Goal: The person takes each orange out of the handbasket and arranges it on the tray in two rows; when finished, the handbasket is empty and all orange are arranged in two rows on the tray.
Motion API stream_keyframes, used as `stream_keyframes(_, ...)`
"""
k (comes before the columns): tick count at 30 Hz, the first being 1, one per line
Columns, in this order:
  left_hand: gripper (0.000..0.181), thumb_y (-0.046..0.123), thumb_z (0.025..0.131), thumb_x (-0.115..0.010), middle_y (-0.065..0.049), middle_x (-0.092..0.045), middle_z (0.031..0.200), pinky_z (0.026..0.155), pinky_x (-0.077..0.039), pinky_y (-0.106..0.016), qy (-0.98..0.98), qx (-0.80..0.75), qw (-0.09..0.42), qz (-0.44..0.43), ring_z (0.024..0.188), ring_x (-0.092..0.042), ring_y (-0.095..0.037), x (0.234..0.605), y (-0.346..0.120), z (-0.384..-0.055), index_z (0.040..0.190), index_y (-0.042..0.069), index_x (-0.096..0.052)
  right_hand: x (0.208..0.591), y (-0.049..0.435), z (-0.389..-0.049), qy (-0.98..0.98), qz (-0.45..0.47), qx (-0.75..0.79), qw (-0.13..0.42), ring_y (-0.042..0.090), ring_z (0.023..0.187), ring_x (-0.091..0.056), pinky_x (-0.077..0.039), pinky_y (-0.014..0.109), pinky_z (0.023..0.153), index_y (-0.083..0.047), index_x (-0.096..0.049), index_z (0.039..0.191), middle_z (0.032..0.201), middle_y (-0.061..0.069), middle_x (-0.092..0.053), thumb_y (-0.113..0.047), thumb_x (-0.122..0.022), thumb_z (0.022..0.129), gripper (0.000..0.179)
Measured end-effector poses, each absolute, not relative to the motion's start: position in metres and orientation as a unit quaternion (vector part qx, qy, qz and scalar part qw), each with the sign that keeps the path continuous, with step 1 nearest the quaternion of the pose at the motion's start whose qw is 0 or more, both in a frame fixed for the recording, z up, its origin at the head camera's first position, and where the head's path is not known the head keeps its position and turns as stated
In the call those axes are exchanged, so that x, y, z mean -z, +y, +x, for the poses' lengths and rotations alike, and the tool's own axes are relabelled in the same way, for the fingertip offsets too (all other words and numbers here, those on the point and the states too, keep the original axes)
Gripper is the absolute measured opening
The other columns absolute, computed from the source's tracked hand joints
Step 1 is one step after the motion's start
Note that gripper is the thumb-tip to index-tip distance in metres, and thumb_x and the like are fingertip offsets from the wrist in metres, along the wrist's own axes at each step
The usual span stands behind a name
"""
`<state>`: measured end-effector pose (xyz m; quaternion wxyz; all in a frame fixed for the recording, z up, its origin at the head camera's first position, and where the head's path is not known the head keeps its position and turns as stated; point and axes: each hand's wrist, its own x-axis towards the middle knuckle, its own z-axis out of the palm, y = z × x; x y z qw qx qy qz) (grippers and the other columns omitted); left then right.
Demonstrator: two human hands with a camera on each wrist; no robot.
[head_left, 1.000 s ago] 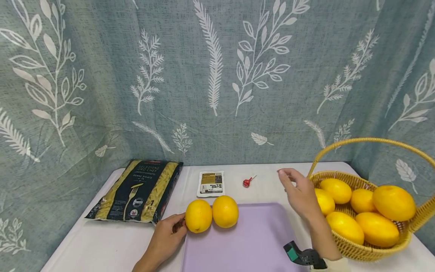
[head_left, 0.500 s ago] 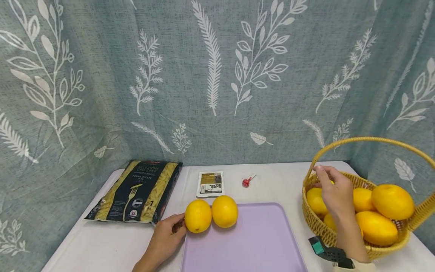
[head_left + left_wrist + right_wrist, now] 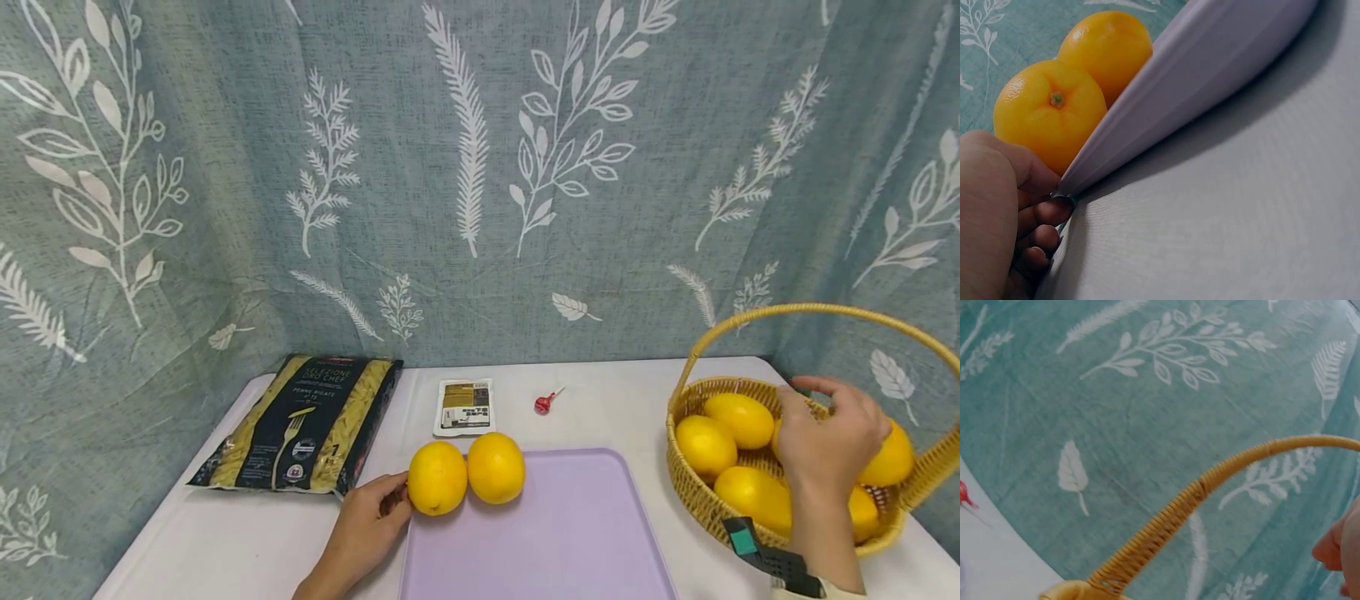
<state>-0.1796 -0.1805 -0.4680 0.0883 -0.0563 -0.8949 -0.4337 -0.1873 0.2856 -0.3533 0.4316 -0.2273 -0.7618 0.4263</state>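
My left hand (image 3: 369, 527) pinches the rim of a lilac tray (image 3: 555, 533) at its left edge, with the thumb and fingers curled at the rim in the left wrist view. Two oranges sit side by side at the tray's back left; the near orange (image 3: 1050, 112) is right by my fingers, the other orange (image 3: 496, 467) to its right. My right hand (image 3: 832, 437) is over a wicker basket (image 3: 693, 492) of yellow-orange fruits (image 3: 738, 420), under its handle. Its fingers are loosely bent with nothing visible in them, and it hides part of the fruits.
A black bag of penne pasta (image 3: 300, 425) lies at the left. Behind the tray are a small flat packet (image 3: 465, 407) and a red lollipop (image 3: 543, 404). The basket's tall handle (image 3: 1154, 537) arches up. A patterned curtain (image 3: 420, 167) hangs behind the white-covered table.
My right hand has moved rightward, from beside the basket to over the fruits in its right part. My left hand, the tray and the two oranges have stayed in place.
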Motion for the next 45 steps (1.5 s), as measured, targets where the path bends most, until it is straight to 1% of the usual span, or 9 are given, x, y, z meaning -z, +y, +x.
stream_keyframes(4, 0.034, -0.002, 0.085, -0.068, 0.002, -0.062, 0.082, 0.065, -0.047, -0.022, -0.894, 0.437, 0.088, -0.056, 0.074, -0.053, -0.011, 0.468, -0.181, -0.179, 0.12, -0.004, -0.071, 0.356, 0.293, -0.186, -0.738, -0.209, -0.386, 0.512, 0.031, 0.144, -0.03, -0.01, 0.041, 0.121, 0.011, -0.069, 0.107, 0.127, 0.026, -0.059, -0.004, -0.057, 0.093, 0.024)
stream_keyframes(7, 0.034, -0.002, 0.085, -0.068, 0.002, -0.062, 0.082, 0.064, -0.047, -0.022, -0.894, 0.436, 0.091, -0.055, 0.074, -0.053, -0.011, 0.469, -0.181, -0.179, 0.12, -0.004, -0.071, 0.357, 0.299, -0.184, -0.724, -0.218, -0.358, 0.547, 0.03, 0.146, -0.032, -0.006, 0.035, 0.122, 0.011, -0.07, 0.106, 0.124, 0.028, -0.063, 0.0, -0.054, 0.092, 0.024)
stream_keyframes(10, 0.034, -0.001, 0.086, -0.068, 0.002, -0.063, 0.083, 0.065, -0.047, -0.023, -0.895, 0.433, 0.094, -0.057, 0.075, -0.053, -0.01, 0.469, -0.18, -0.18, 0.12, -0.005, -0.071, 0.358, 0.306, -0.182, -0.718, -0.286, -0.362, 0.521, 0.033, 0.143, -0.035, -0.009, 0.038, 0.122, 0.007, -0.067, 0.12, 0.131, 0.026, -0.06, -0.003, -0.048, 0.094, 0.034)
stream_keyframes(16, 0.033, 0.0, 0.087, -0.068, 0.003, -0.063, 0.082, 0.065, -0.047, -0.023, -0.895, 0.432, 0.098, -0.056, 0.074, -0.053, -0.01, 0.47, -0.18, -0.18, 0.119, -0.004, -0.071, 0.359, 0.313, -0.178, -0.724, -0.38, -0.405, 0.41, 0.041, 0.143, -0.031, -0.017, 0.05, 0.12, -0.002, -0.048, 0.148, 0.15, 0.023, -0.046, -0.009, -0.047, 0.093, 0.055)
stream_keyframes(22, 0.033, 0.0, 0.087, -0.068, 0.002, -0.062, 0.082, 0.065, -0.047, -0.023, -0.895, 0.434, 0.09, -0.058, 0.075, -0.053, -0.011, 0.469, -0.181, -0.18, 0.12, -0.005, -0.071, 0.363, 0.318, -0.18, -0.758, -0.4, -0.373, 0.357, 0.048, 0.142, -0.027, -0.014, 0.059, 0.117, -0.002, -0.038, 0.154, 0.155, 0.024, -0.04, -0.007, -0.055, 0.088, 0.068)
stream_keyframes(29, 0.033, 0.0, 0.087, -0.068, 0.002, -0.062, 0.082, 0.065, -0.047, -0.023, -0.896, 0.431, 0.091, -0.058, 0.075, -0.053, -0.011, 0.471, -0.182, -0.18, 0.12, -0.005, -0.071, 0.369, 0.319, -0.182, -0.799, -0.389, -0.322, 0.326, 0.05, 0.145, -0.02, -0.011, 0.062, 0.116, -0.003, -0.031, 0.157, 0.158, 0.029, -0.03, 0.003, -0.051, 0.082, 0.078)
stream_keyframes(34, 0.033, -0.001, 0.087, -0.068, 0.002, -0.062, 0.082, 0.065, -0.048, -0.022, -0.894, 0.435, 0.091, -0.059, 0.075, -0.053, -0.011, 0.471, -0.181, -0.18, 0.12, -0.004, -0.071, 0.373, 0.32, -0.183, -0.798, -0.388, -0.323, 0.331, 0.05, 0.146, -0.016, -0.006, 0.063, 0.117, -0.006, -0.029, 0.158, 0.158, 0.031, -0.026, 0.008, -0.05, 0.082, 0.08)
stream_keyframes(38, 0.033, -0.001, 0.087, -0.068, 0.003, -0.062, 0.082, 0.065, -0.047, -0.022, -0.893, 0.437, 0.089, -0.059, 0.075, -0.053, -0.011, 0.47, -0.181, -0.18, 0.12, -0.004, -0.071, 0.373, 0.32, -0.185, -0.777, -0.39, -0.343, 0.356, 0.048, 0.146, -0.019, -0.006, 0.059, 0.119, -0.006, -0.033, 0.156, 0.157, 0.029, -0.032, 0.009, -0.051, 0.081, 0.079)
stream_keyframes(45, 0.033, -0.001, 0.087, -0.069, 0.003, -0.062, 0.081, 0.065, -0.047, -0.022, -0.893, 0.436, 0.096, -0.06, 0.074, -0.053, -0.01, 0.471, -0.182, -0.18, 0.119, -0.004, -0.071, 0.368, 0.31, -0.184, -0.731, -0.376, -0.402, 0.404, 0.04, 0.144, -0.025, -0.021, 0.054, 0.117, -0.008, -0.037, 0.155, 0.156, 0.021, -0.039, 0.005, -0.065, 0.085, 0.076)
